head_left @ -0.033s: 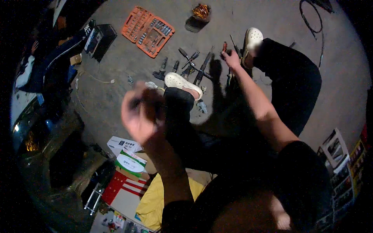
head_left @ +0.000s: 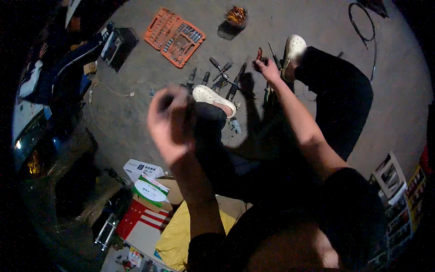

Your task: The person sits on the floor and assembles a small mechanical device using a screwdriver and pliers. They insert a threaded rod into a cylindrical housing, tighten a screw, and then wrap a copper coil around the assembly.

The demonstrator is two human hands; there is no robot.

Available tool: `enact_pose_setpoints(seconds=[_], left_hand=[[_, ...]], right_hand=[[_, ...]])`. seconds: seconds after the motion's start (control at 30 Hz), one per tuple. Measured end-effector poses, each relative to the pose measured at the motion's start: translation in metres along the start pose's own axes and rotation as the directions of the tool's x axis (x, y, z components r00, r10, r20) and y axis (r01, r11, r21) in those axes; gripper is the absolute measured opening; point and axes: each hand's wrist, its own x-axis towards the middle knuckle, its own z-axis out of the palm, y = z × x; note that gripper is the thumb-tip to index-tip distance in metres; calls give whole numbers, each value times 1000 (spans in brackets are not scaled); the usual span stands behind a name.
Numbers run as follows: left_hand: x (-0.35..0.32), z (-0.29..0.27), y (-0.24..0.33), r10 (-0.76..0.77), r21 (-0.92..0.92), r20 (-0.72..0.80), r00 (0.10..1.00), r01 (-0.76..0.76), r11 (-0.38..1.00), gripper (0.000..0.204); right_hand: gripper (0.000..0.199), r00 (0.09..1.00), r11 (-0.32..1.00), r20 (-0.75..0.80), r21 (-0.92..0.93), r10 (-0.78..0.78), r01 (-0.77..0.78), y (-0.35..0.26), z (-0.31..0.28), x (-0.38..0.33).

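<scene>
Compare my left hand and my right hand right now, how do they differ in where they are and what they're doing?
The left hand is raised close to the camera and blurred, curled around something small and dark that I cannot identify; the right hand is stretched far out and looks sharp. The left hand hangs above the knee, while the right hand is down at the floor among the scattered hand tools, by a red-handled tool. Both are bare.

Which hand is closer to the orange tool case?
Left. The left hand is raised, blurred, below the orange tool case. The right hand reaches far to its right, among hand tools.
</scene>
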Motion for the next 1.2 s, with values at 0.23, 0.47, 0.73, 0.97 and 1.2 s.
enact_pose_setpoints(seconds=[0.23, 0.47, 0.73, 0.97, 1.2], left_hand=[[9, 20, -19, 35, -186, 199, 979, 3, 983, 21], [-1, 33, -32, 202, -256, 81, 976, -176, 951, 27], [9, 31, -36, 229, -159, -6, 973, -227, 961, 27], [10, 28, -36, 160, -189, 6, 987, -156, 970, 30], [13, 30, -40, 129, -216, 42, 991, -118, 969, 30]], right_hand=[[27, 783, 842, 312, 250, -538, 478, -171, -39, -125], [26, 483, 488, 407, -100, -776, 867, -226, -50, -168], [23, 328, 369, 454, 0, -829, 930, -236, -34, -165], [24, 340, 371, 551, -58, -762, 927, -253, -33, -163], [25, 375, 344, 508, -158, -775, 925, -257, -34, -163]])
